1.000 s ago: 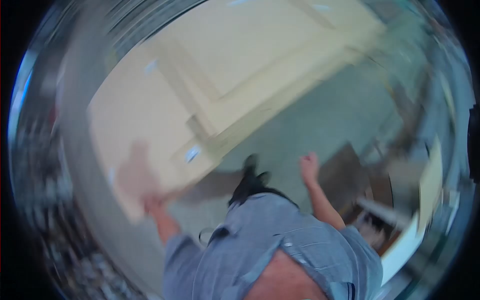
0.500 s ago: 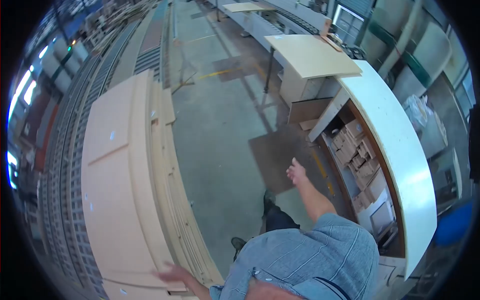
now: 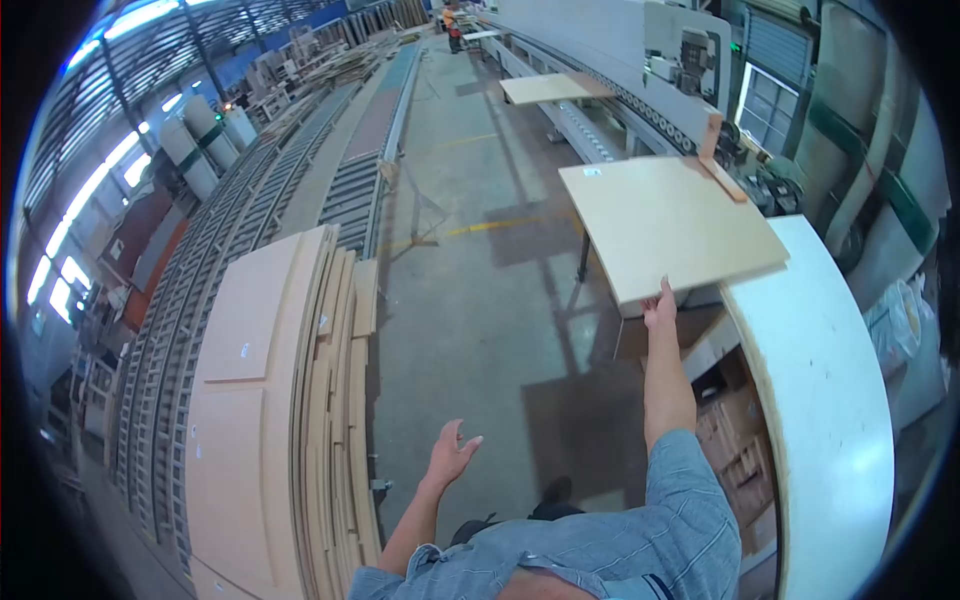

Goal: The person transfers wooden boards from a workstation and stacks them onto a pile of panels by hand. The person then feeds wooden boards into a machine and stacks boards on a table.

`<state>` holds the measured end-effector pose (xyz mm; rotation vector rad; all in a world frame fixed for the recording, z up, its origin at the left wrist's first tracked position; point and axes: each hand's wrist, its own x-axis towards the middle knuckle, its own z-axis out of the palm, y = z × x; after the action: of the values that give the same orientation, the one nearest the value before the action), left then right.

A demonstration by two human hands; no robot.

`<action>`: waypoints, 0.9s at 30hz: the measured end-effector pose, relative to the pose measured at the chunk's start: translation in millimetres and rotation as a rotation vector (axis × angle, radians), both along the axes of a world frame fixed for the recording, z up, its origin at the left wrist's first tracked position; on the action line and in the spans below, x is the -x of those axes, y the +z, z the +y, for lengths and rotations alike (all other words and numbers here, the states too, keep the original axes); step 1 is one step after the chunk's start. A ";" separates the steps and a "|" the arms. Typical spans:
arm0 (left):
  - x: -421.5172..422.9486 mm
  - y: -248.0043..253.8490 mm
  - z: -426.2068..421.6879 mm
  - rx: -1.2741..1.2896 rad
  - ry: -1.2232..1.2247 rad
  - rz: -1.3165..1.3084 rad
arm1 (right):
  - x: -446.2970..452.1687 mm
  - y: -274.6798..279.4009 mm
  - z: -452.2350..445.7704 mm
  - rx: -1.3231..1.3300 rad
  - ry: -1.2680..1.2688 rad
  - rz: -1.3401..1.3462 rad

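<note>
My right hand [image 3: 660, 306] is at the near edge of a pale board [image 3: 675, 225], its thumb on top and its other fingers out of sight below. The board lies at the front of the machine, beside a white-topped bench [image 3: 825, 400]. My left hand [image 3: 453, 456] is in the air over the floor, fingers apart and holding nothing. To its left stands a stack of pale panels [image 3: 235, 420] with small white labels.
Roller conveyors [image 3: 352, 208] run along the left. A long machine [image 3: 600, 40] extends into the back right, with another board [image 3: 556, 88] on its side support. Wooden pieces [image 3: 735, 435] fill the bench's shelf. A person [image 3: 453, 30] stands far off.
The view has turned and moved toward the machine. My right hand has reached forward to the board's edge. My left hand has left the panel stack and is now over the floor.
</note>
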<state>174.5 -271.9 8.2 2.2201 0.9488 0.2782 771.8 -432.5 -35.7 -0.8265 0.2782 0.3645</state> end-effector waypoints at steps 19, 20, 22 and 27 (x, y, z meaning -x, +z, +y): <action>-534.4 -38.1 106.3 1.144 0.024 -0.435 | 53.4 5.1 -79.6 -0.106 -0.013 0.065; -548.5 -39.4 104.9 1.235 0.030 -0.458 | 62.4 4.5 -90.5 -0.089 -0.029 0.092; -566.3 -47.8 101.1 1.503 0.000 -0.614 | 89.0 21.1 -107.0 -0.089 -0.033 0.117; -550.7 -44.7 73.1 1.744 -0.118 -0.777 | 97.8 15.6 -153.3 -0.141 0.035 0.139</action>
<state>725.2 -198.9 -36.6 0.4393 0.2672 0.1135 674.1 -585.9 -20.1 -0.6687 0.3634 0.4706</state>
